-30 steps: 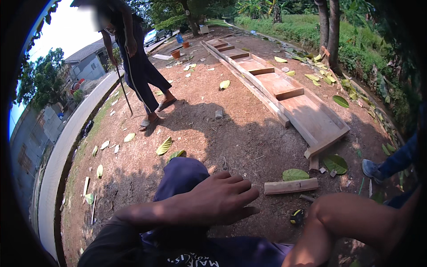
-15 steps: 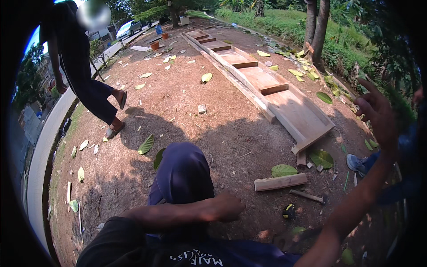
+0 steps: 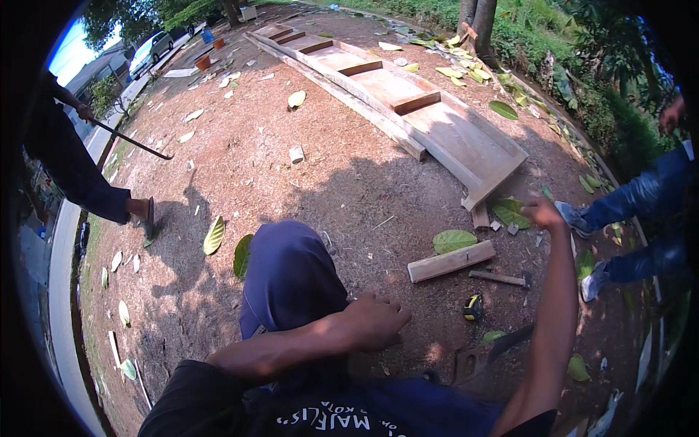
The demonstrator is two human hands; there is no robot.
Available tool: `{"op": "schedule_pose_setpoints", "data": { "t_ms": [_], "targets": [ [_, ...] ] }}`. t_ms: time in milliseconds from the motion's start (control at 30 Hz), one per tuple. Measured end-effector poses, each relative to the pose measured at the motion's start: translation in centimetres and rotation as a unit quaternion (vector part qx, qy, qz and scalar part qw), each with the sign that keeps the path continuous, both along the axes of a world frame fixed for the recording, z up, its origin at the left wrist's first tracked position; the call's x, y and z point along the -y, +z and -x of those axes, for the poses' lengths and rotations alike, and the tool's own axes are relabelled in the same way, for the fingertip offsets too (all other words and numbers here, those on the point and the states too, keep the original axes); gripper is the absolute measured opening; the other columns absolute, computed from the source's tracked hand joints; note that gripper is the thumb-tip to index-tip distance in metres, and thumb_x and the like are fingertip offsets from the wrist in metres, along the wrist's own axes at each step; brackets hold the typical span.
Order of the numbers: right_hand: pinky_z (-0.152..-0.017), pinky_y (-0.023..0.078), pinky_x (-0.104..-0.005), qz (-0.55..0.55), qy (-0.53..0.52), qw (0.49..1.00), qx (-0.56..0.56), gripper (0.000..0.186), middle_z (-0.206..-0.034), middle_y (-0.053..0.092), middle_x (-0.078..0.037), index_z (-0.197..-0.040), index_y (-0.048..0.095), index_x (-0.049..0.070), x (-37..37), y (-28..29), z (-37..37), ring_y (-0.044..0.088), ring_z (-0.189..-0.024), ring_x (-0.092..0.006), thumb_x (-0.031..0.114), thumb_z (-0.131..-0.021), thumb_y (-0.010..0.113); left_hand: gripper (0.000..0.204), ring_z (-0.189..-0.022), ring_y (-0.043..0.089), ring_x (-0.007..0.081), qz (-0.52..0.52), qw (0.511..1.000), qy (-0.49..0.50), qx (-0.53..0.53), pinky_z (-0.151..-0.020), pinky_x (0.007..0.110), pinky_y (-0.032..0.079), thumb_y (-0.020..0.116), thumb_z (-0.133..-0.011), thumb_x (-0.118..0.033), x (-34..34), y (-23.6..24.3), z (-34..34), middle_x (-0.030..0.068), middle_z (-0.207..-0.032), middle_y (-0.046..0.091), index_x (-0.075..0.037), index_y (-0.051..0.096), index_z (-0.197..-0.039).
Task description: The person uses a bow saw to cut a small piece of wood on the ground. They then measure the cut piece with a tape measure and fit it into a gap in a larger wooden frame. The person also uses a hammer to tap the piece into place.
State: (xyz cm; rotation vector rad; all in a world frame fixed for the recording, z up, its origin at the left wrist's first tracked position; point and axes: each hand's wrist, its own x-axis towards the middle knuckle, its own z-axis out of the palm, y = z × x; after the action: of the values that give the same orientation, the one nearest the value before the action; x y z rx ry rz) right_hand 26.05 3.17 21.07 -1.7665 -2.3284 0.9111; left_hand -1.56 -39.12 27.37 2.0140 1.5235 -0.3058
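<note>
My left hand (image 3: 375, 322) hangs loosely past my raised knee (image 3: 291, 273) in dark blue cloth, the forearm lying across it. Its fingers are slightly apart and nothing shows in them, though their tips are partly hidden. My right hand (image 3: 542, 212) is stretched forward with the fingers curled in; no object shows in it. Below it on the ground lie a short wooden block (image 3: 451, 261), a hammer (image 3: 502, 278) and a black-and-yellow tape measure (image 3: 474, 308). A hand saw (image 3: 517, 341) lies beside my right arm, partly covered by my shirt.
Ahead lies a long wooden frame with crosspieces (image 3: 459, 142), a loose beam (image 3: 349, 102) along its left side. On the left a person (image 3: 80, 160) holds a dark curved bar (image 3: 135, 138). Another person's jeans-clad legs (image 3: 641, 197) stand at the right. Leaves are scattered over the soil.
My right hand has come down and inward, its raised finger now curled. My left hand has loosened slightly. The view has shifted; the person on the left has moved further left.
</note>
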Motion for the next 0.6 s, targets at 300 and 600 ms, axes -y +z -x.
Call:
{"op": "schedule_pose_setpoints", "data": {
  "t_ms": [300, 600],
  "targets": [
    [-0.081, 0.054, -0.0378, -0.062, -0.028, 0.997, -0.048, 0.024, -0.09, 0.073, -0.016, -0.098, 0.071, -0.001, 1.6, 0.1, 0.2, 0.071, -0.088, -0.0228, 0.021, -0.089, 0.07, 0.051, -0.114, 0.063, 0.0352, -0.041, 0.999, 0.032, -0.002, -0.1, 0.048, 0.046, 0.059, -0.099, -0.035, 2.1, 0.8, 2.4, 0.0166, -0.114, 0.066, -0.007, 0.05, -0.14],
    [-0.092, 0.054, -0.0461, -0.118, 0.052, 0.967, 0.219, 0.026, -0.111, 0.072, -0.018, -0.103, 0.072, 0.005, 4.4, -2.6, -1.2, 0.069, -0.105, -0.036, 0.024, -0.089, 0.062, 0.048, -0.112, 0.063, 0.036, -0.036, 0.998, 0.044, 0.03, -0.098, 0.047, 0.046, 0.062, -0.095, -0.03, 2.1, 1.7, 2.6, 0.0181, -0.113, 0.066, -0.005, 0.052, -0.136]
  ]
}}
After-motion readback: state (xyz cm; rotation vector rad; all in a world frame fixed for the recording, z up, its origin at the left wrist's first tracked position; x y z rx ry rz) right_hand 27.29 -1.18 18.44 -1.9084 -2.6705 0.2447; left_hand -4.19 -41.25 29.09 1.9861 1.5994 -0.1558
